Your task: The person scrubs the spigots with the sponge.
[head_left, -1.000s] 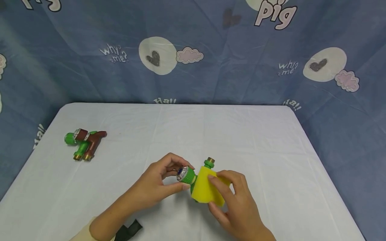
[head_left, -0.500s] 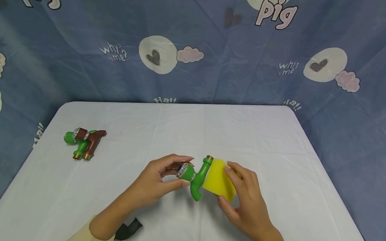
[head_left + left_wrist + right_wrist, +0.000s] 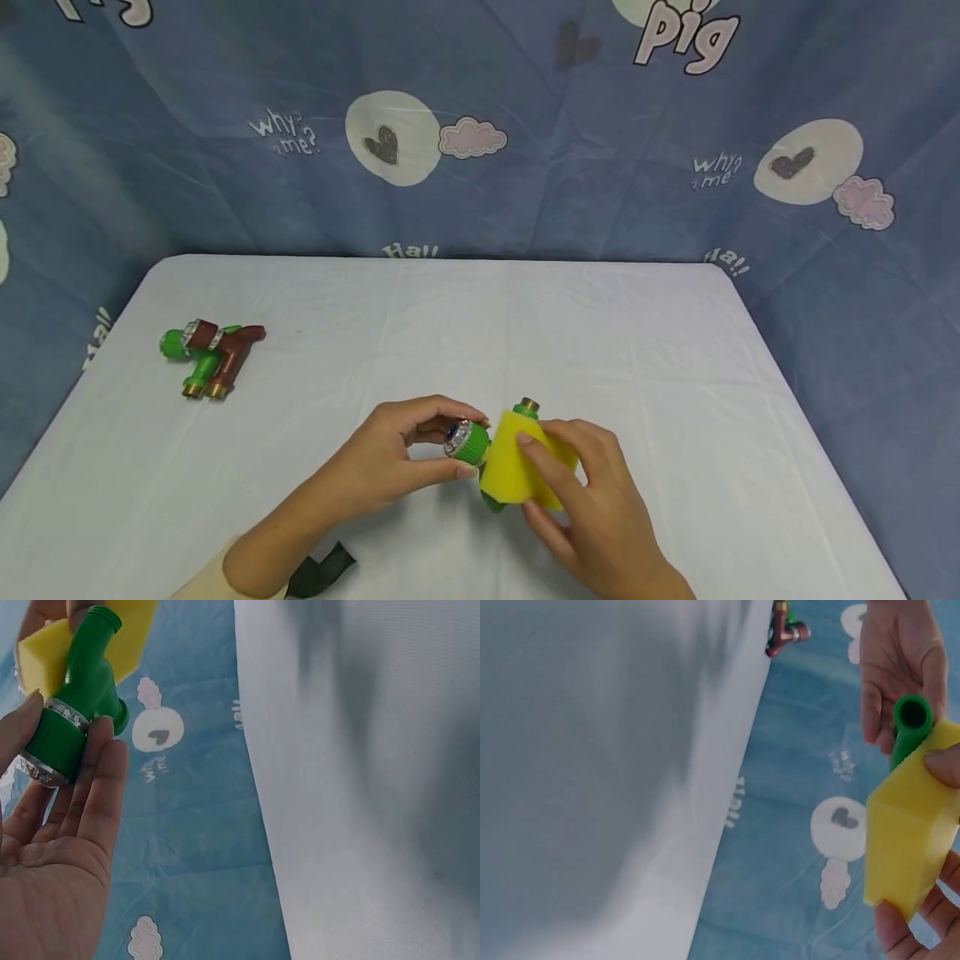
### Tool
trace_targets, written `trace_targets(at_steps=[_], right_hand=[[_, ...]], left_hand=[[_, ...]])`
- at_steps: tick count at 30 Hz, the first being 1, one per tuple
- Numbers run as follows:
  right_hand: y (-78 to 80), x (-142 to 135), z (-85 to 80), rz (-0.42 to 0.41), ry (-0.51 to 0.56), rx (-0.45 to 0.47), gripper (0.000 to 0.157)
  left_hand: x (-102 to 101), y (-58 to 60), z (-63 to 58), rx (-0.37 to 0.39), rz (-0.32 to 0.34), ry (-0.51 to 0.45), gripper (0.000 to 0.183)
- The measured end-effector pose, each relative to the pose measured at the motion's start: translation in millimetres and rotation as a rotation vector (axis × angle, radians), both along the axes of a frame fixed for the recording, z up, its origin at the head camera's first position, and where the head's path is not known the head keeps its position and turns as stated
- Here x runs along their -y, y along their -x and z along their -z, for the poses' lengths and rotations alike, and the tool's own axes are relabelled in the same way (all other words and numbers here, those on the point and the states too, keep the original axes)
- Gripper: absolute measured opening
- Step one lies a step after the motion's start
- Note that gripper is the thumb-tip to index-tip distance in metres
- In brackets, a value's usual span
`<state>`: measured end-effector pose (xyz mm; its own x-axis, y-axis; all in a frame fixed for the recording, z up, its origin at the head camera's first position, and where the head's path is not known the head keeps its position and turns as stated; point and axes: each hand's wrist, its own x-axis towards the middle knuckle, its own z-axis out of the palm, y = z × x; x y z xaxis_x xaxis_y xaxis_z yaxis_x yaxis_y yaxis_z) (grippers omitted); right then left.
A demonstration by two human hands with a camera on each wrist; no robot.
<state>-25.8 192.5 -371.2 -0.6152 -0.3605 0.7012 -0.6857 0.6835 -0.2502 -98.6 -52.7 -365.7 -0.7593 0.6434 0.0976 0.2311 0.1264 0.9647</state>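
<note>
My left hand (image 3: 408, 450) pinches a green tap (image 3: 472, 443) by its ribbed knob, which has a silvery collar; the same tap (image 3: 88, 671) shows its spout in the left wrist view. In my right hand (image 3: 600, 500) is a yellow sponge (image 3: 517, 467), pinched between thumb and fingers and bent a little. The sponge lies against the tap's body and covers most of it in the head view. Only the brass-coloured threaded end and the tip of the spout show past it. Both hands are above the table.
At the left of the white table (image 3: 360, 333) lie a brown tap (image 3: 236, 358) and another green tap (image 3: 201, 371), one across the other. A black strap (image 3: 322, 573) is beside my left forearm. Behind the table hangs a blue printed cloth (image 3: 570, 200).
The sponge drew off to the right of the tap half a second ago, baring its body, and is now back over it. My left hand keeps its grip on the knob, slightly lower.
</note>
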Motion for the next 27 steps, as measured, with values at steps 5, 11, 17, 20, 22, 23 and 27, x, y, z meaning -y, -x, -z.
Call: trace_targets(at_steps=[5, 11, 17, 20, 22, 23, 27], right_hand=[[3.2, -9.8, 11.9, 0.070, 0.008, 0.032, 0.043], [3.8, -18.6, 18.8, 0.140, 0.017, 0.090, 0.045], [3.0, -9.7, 3.0, 0.039, 0.107, 0.072, 0.043], [3.9, 0.4, -9.6, -0.044, 0.127, 0.044, 0.042], [4.8, 7.8, -16.9, -0.089, 0.116, 0.016, 0.040], [5.4, 11.3, -19.7, -0.101, 0.101, -0.001, 0.039], [7.3, 20.0, -25.7, -0.095, 0.028, -0.070, 0.035]], left_hand=[[1.2, 0.2, -0.2, 0.001, -0.008, 0.011, 0.044], [0.9, 0.1, 2.0, -0.109, -0.049, 0.037, 0.052], [-2.9, -0.5, 0.8, -0.202, -0.092, 0.101, 0.056], [-4.7, -1.5, 1.1, -0.240, -0.089, 0.133, 0.057], [-6.4, -2.3, 1.6, -0.265, -0.084, 0.151, 0.059], [-7.1, -2.8, 1.8, -0.276, -0.082, 0.160, 0.060], [-10.5, -4.4, 1.5, -0.291, -0.080, 0.196, 0.067]])
